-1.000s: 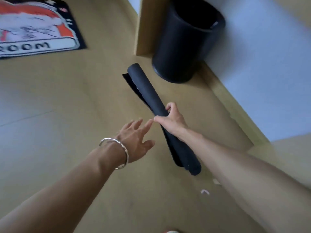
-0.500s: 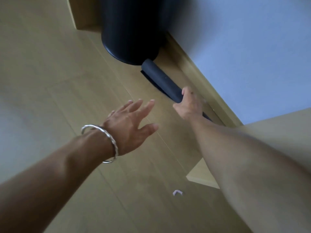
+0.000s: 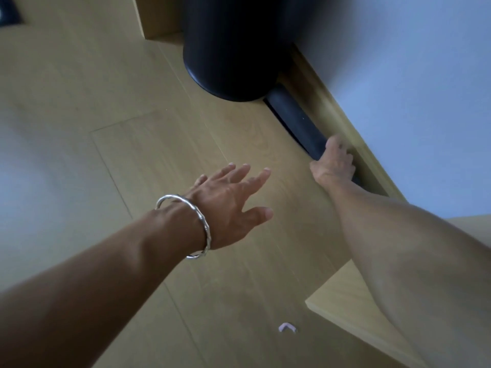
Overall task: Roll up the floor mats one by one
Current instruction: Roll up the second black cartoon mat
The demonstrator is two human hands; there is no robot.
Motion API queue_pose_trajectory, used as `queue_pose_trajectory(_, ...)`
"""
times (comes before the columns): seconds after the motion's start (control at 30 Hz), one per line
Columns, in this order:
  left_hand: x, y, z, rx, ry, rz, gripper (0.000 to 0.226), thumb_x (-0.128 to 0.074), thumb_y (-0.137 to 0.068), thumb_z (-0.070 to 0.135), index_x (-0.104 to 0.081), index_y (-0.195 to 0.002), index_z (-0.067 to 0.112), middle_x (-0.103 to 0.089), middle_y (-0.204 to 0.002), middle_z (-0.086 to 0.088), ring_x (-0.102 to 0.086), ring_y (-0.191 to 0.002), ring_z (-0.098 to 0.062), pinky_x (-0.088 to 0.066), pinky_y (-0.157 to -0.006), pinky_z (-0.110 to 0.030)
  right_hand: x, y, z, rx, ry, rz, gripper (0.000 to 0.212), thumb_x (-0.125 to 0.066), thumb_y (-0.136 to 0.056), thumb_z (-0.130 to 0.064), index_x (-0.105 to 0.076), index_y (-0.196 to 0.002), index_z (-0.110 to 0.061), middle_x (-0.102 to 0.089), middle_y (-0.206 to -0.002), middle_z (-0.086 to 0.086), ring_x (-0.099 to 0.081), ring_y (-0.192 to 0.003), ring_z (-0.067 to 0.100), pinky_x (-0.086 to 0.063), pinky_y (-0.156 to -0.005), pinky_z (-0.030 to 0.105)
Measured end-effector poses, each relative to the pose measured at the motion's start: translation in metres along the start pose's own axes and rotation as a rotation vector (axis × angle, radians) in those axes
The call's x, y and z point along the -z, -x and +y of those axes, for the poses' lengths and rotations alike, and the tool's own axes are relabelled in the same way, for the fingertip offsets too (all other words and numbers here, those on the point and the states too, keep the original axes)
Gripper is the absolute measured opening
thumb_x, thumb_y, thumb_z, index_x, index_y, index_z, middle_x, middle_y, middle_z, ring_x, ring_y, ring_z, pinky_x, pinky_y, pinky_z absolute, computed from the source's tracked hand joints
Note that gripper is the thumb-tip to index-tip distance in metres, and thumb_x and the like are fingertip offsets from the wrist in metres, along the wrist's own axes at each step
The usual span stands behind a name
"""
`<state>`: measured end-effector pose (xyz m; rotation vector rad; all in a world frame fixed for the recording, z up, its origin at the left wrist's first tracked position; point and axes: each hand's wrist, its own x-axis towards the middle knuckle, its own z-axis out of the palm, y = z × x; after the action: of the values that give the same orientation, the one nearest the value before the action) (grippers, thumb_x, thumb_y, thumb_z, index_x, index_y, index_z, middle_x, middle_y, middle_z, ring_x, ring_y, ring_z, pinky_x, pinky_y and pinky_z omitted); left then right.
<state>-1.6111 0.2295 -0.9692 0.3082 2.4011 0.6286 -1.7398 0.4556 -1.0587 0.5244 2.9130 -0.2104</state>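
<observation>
Here the rolled mat point(image 3: 295, 115) lies on the floor point(image 3: 148, 144), a dark, matte tube tight in the angle where the boards meet the skirting board point(image 3: 342, 120). Its far end is tucked against the foot of a black bin point(image 3: 233, 49), and a thin loose edge of the sheet shows along its near side. The right hand point(image 3: 333, 164) grips the roll from above. Its thumb is on the near side and its fingers curl over the top toward the wall point(image 3: 414, 75), hiding that stretch of the tube.

The left hand point(image 3: 229, 204) holds nothing. It is spread flat, palm down, over bare boards well apart from the mat, fingers straight and fanned, thumb out to the side. A silver bangle point(image 3: 186, 225) with a faintly hammered, wavy surface sits loose on that wrist.

The floor is pale wood plank, smooth, with fine seams. The skirting is the same honey-toned wood, and the wall above it is plain and white. The bin is a smooth cylinder with a rounded base. A small bent white scrap point(image 3: 287, 327) lies on the boards near the lower edge, beside the corner of a flat wooden panel point(image 3: 342, 312).
</observation>
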Motion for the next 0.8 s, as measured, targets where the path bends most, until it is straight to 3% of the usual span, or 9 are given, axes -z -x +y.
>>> queue_pose_trajectory(0.17,0.005,0.010,-0.024,0.062,-0.030,0.013,0.069,-0.033,-0.091,0.060,0.006,-0.146,0.045,0.006,-0.158,0.009,0.008,-0.145,-0.011,-0.007,-0.118,-0.044,0.000,-0.001,-0.023,-0.128,0.138,0.059,0.066,-0.070,-0.077,-0.021,-0.036,-0.131,-0.005,-0.040,-0.137,0.020,-0.037,-0.126,0.038,-0.024,-0.110,0.053)
queue_pose_trajectory(0.23,0.007,0.014,-0.043,0.126,-0.042,0.032,0.070,-0.035,-0.091,0.059,0.005,-0.146,0.044,0.004,-0.158,0.009,0.006,-0.145,-0.012,-0.009,-0.118,-0.044,-0.004,0.010,-0.048,-0.002,0.120,0.165,0.065,-0.071,-0.075,-0.026,-0.041,-0.129,-0.006,-0.040,-0.135,0.019,-0.037,-0.125,0.039,-0.023,-0.110,0.052)
queue_pose_trajectory(0.3,0.008,0.018,-0.067,0.227,-0.046,0.069,0.073,-0.041,-0.091,0.056,0.002,-0.148,0.041,0.000,-0.159,0.006,0.001,-0.146,-0.015,-0.014,-0.117,-0.043,-0.017,0.036,-0.096,0.237,0.013,0.172,0.060,-0.068,-0.077,-0.031,-0.044,-0.128,-0.012,-0.040,-0.137,0.016,-0.037,-0.127,0.036,-0.024,-0.110,0.049)
queue_pose_trajectory(0.43,-0.010,0.051,-0.142,0.555,-0.090,0.007,0.083,-0.056,-0.088,0.045,-0.003,-0.150,0.032,-0.003,-0.158,-0.008,-0.015,-0.144,-0.028,-0.022,-0.115,-0.037,-0.048,0.120,-0.228,0.648,-0.147,-0.187,0.051,-0.060,-0.082,-0.037,-0.047,-0.128,-0.021,-0.041,-0.135,0.009,-0.039,-0.124,0.030,-0.033,-0.102,0.040)
queue_pose_trajectory(0.53,-0.041,0.099,-0.191,0.739,-0.048,-0.169,0.087,-0.061,-0.085,0.035,-0.004,-0.150,0.031,-0.003,-0.156,-0.009,-0.028,-0.138,-0.031,-0.030,-0.111,-0.037,-0.073,0.169,-0.289,0.788,-0.022,-0.451,0.065,-0.061,-0.084,-0.033,-0.033,-0.141,-0.025,-0.024,-0.148,0.012,-0.024,-0.136,0.036,-0.028,-0.108,0.050)
queue_pose_trajectory(0.67,-0.070,0.120,-0.197,0.785,0.062,-0.197,0.099,-0.061,-0.085,0.030,0.017,-0.145,0.039,0.028,-0.154,-0.003,0.004,-0.144,-0.037,-0.022,-0.115,-0.043,-0.110,0.185,-0.316,0.818,0.379,-0.508,0.086,-0.064,-0.087,-0.033,-0.010,-0.152,-0.022,0.000,-0.155,0.028,-0.003,-0.140,0.052,-0.023,-0.107,0.063)
queue_pose_trajectory(0.8,-0.060,0.117,-0.196,0.793,0.066,-0.233,0.102,-0.064,-0.082,0.038,0.015,-0.146,0.039,0.026,-0.154,-0.002,0.002,-0.143,-0.037,-0.032,-0.109,-0.051,-0.117,0.191,-0.335,0.843,0.574,-0.575,0.077,-0.046,-0.095,-0.030,0.002,-0.152,-0.010,-0.003,-0.153,0.033,0.000,-0.138,0.056,-0.006,-0.104,0.071)
